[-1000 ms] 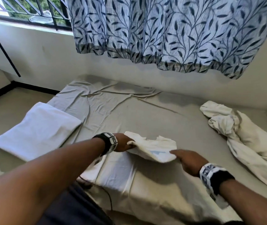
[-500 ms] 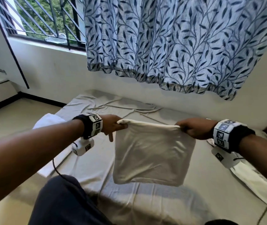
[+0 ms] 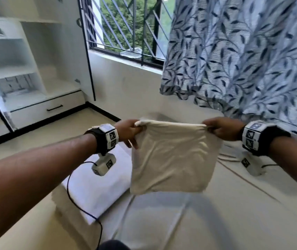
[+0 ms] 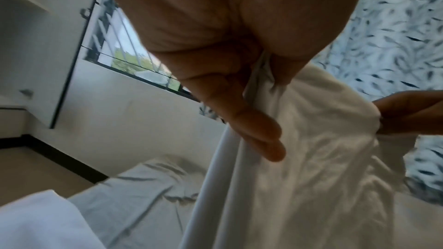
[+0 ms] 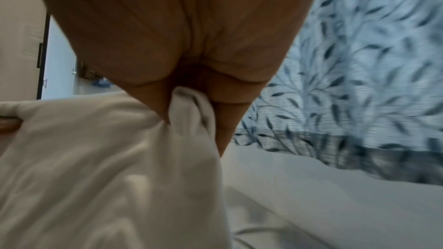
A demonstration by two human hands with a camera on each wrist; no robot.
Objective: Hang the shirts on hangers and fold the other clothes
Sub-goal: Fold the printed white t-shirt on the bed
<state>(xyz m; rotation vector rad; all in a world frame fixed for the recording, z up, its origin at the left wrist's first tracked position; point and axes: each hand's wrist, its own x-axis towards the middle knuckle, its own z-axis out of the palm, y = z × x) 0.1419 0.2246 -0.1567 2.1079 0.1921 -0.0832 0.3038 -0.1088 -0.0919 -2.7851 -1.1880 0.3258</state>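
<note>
Both hands' fingers [image 3: 132, 141] pinching cloth's [image 3: 173, 159] top corners

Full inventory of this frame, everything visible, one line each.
folded garment: 1, cream-white, hanging in the air between both hands, above the mattress
folded white cloth: 1, white, on the mattress's left edge, below the left wrist
mattress: 1, grey sheet, low on the floor under the window
curtain: 1, white with dark blue leaves, hanging over the right of the window
window: 1, black bars, greenery outside
wardrobe: 1, white shelves and a drawer, far left
wrist cameras: 2, white with black straps, a black cable on the left one
left hand: pinches the garment's top left corner
right hand: grips the top right corner
</note>
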